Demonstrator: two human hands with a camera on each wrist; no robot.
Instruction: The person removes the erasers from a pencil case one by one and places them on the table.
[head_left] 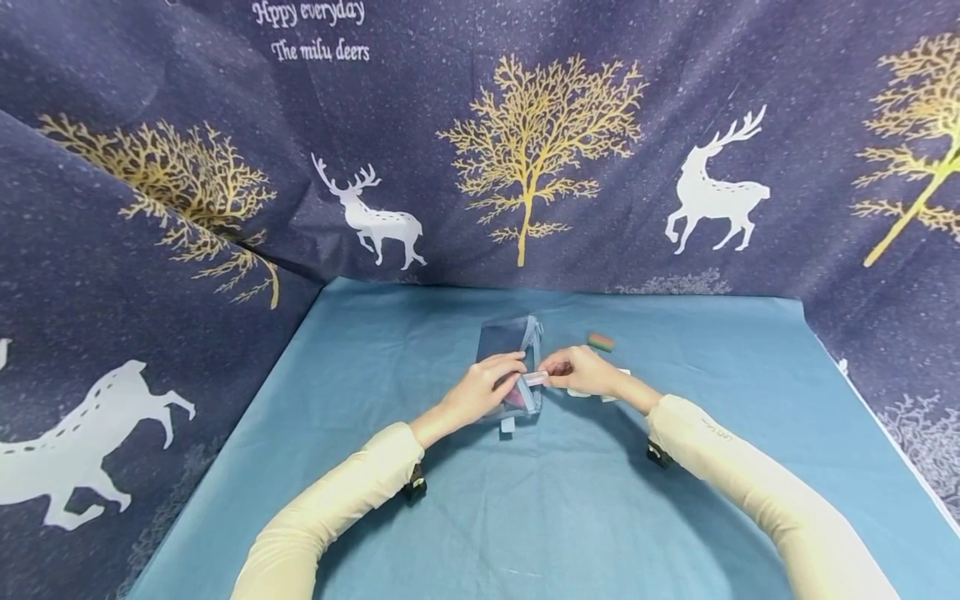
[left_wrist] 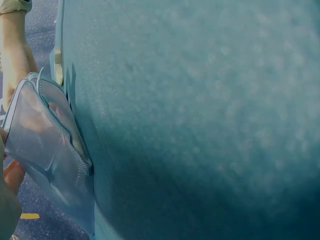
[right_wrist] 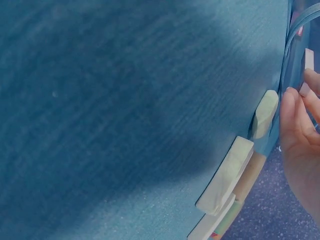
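A translucent blue mesh zipper pouch point(head_left: 501, 335) lies on the cloth, its zipped side gaping toward the right. My left hand point(head_left: 477, 390) grips the pouch near its opening; in the left wrist view the mesh wall point(left_wrist: 42, 135) stands raised beside the fingers. Something pink shows through the mesh. Between thumb and fingertips, my right hand point(head_left: 588, 372) pinches a small pale pinkish-white eraser point(head_left: 536, 378), one end of it at the pouch's mouth. The right wrist view shows that eraser point(right_wrist: 309, 60) beyond the fingertips, close to the zipper edge.
Right of the pouch, partly behind the right hand, lie several white erasers point(right_wrist: 226, 175), one with rounded ends point(right_wrist: 265, 114). Farther back is an orange-and-green eraser point(head_left: 601, 342). A blue cloth point(head_left: 510, 517) covers the table; a deer-print curtain point(head_left: 585, 192) hangs behind.
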